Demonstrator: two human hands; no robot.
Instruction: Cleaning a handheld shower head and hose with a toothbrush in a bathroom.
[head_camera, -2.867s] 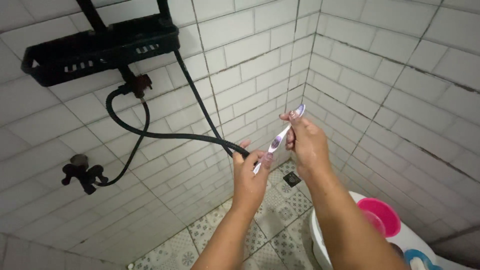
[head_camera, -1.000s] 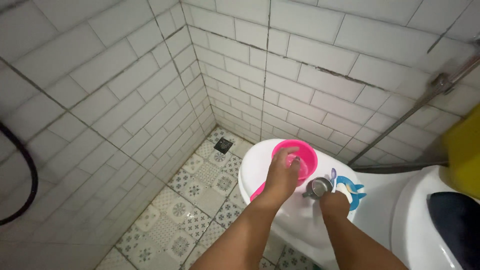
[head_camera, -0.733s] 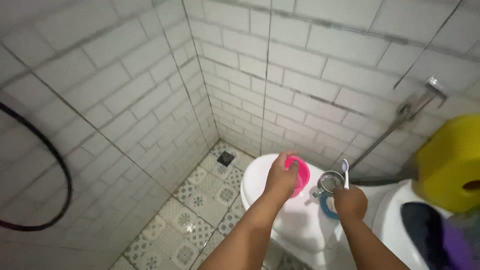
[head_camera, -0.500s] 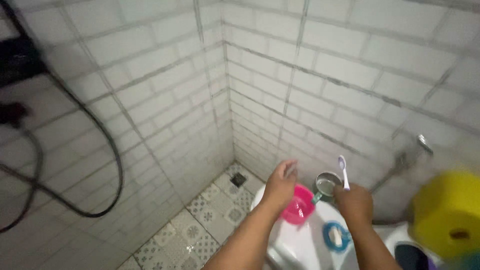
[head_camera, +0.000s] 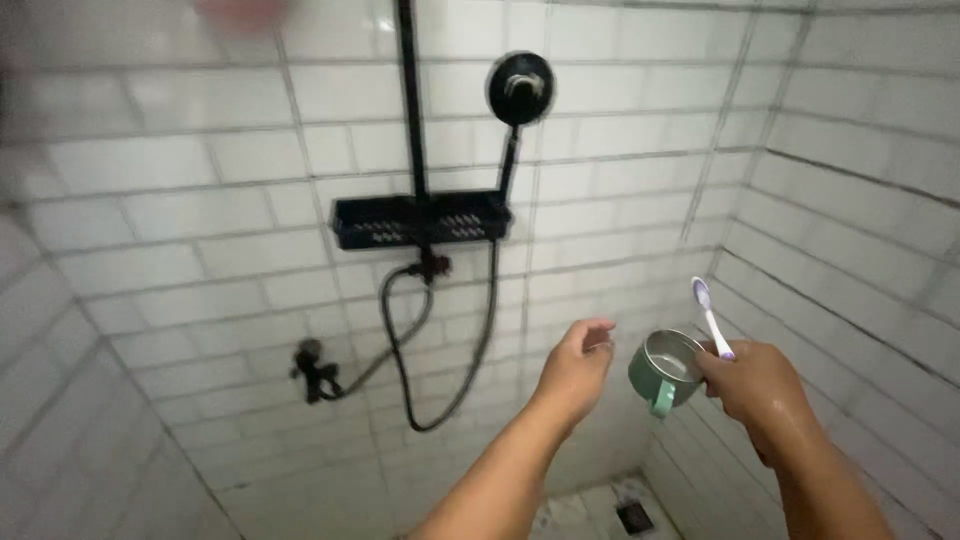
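Hands lifted off toilet; right hand (head_camera: 755, 385) grips mug (head_camera: 665, 368), toothbrush (head_camera: 712, 318).

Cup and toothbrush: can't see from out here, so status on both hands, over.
Right hand holds green cup and toothbrush together. Left hand open, empty, beside the cup. Nothing between them.

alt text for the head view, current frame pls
In a white-tiled shower corner, the right hand holds a green mug together with an upright toothbrush, while the empty left hand reaches forward beside the mug. On the wall behind hang a black shower head, a black shelf and a looping black hose.
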